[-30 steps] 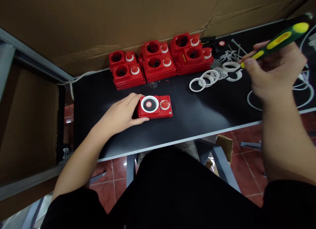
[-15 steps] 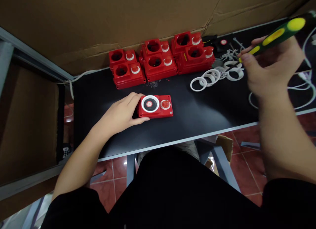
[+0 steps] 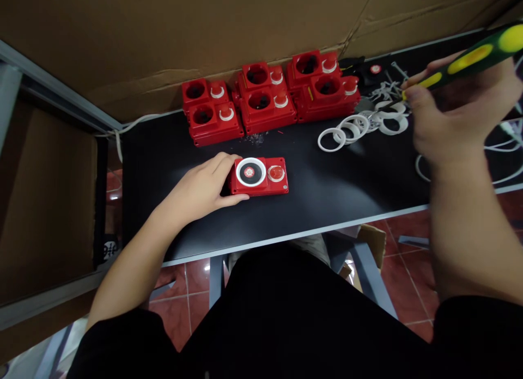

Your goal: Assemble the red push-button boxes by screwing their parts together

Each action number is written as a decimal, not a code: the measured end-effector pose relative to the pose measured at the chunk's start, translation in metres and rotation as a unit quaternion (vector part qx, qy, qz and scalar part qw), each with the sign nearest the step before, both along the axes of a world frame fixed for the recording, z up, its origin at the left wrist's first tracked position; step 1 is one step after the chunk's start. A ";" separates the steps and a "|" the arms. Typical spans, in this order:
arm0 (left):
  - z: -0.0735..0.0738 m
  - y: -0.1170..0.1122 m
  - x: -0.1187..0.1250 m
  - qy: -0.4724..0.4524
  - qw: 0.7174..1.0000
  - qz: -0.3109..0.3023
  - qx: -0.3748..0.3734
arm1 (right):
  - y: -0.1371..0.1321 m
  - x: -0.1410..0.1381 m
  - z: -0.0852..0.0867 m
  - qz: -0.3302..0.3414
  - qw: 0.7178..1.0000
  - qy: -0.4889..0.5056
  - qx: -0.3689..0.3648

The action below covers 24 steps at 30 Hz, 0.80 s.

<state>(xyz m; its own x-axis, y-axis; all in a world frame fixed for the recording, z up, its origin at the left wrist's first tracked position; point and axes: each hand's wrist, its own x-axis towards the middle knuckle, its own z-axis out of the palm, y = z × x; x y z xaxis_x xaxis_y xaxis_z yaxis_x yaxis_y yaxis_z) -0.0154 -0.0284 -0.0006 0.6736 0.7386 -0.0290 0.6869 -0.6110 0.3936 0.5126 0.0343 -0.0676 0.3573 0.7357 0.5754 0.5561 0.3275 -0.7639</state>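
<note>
My left hand [image 3: 206,185] grips the left end of a red box [image 3: 281,188], thumb along its near side. A white ring [image 3: 238,172] sits on the box around a black disc with a small red-and-white centre, and a red knob [image 3: 276,173] stands beside it. My right hand [image 3: 457,107] is wrapped around a green and yellow screwdriver [image 3: 469,60], its blade angled down to the left. The blade reaches over loose white rings [image 3: 331,140] and small white pieces; whether it touches them I cannot tell.
Several more red housings [image 3: 216,129] with round holes line the back of the black table [image 3: 310,199], against a cardboard wall [image 3: 245,30]. Dark debris [image 3: 256,139] lies in front of them. A white cable [image 3: 510,128] runs at the right; a metal frame [image 3: 53,77] stands left.
The whole table scene has shifted slightly right in the view. My right hand and screwdriver have moved a little right and stay over the white parts. My left hand keeps its grip.
</note>
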 end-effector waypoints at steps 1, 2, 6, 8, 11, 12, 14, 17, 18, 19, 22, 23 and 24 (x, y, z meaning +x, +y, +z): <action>0.000 0.000 0.000 0.001 1.000 0.000 -0.001 | -0.001 -0.002 0.003 0.008 1.000 0.001 0.011; 0.000 0.000 0.000 0.001 1.000 0.001 -0.002 | -0.002 -0.004 0.005 0.014 1.000 -0.001 0.022; 0.001 0.000 0.001 -0.001 1.000 0.003 -0.004 | -0.004 -0.008 0.006 0.010 1.000 -0.013 0.015; 0.001 0.000 0.001 -0.002 1.000 0.004 -0.006 | -0.002 -0.006 0.003 -0.002 1.000 -0.008 0.007; 0.002 -0.001 0.001 -0.003 1.000 0.006 -0.009 | 0.000 -0.003 -0.001 -0.010 1.000 0.001 -0.003; 0.002 -0.001 0.002 -0.004 1.000 0.006 -0.009 | 0.000 -0.003 -0.002 -0.016 1.000 0.002 -0.010; 0.002 -0.001 0.002 -0.006 1.000 0.006 -0.008 | 0.000 -0.005 -0.001 -0.041 0.999 0.004 -0.018; 0.002 -0.001 0.002 -0.007 1.000 0.006 -0.010 | 0.001 -0.009 0.000 -0.063 0.998 0.005 -0.021; 0.002 -0.001 0.002 -0.005 1.000 0.007 -0.010 | 0.001 -0.009 0.001 -0.059 0.998 0.008 -0.018; 0.001 -0.001 0.001 -0.004 1.000 0.008 -0.010 | 0.002 -0.008 0.001 -0.053 0.998 0.014 -0.014; 0.001 -0.001 0.001 -0.002 1.000 0.008 -0.009 | 0.005 0.000 0.003 -0.035 0.999 0.024 0.007; 0.001 -0.001 0.001 -0.003 1.000 0.007 -0.009 | 0.005 0.002 0.004 -0.024 0.999 0.021 0.016; 0.002 -0.001 0.001 -0.005 1.000 0.007 -0.009 | 0.006 0.005 0.006 -0.009 0.999 0.019 0.032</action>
<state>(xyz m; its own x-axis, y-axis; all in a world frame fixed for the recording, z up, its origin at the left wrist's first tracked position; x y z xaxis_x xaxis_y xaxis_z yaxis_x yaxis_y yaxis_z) -0.0143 -0.0299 0.0009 0.6627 0.7480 -0.0360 0.6922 -0.5936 0.4104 0.5172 0.0401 -0.0619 0.3930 0.6914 0.6062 0.5335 0.3655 -0.7627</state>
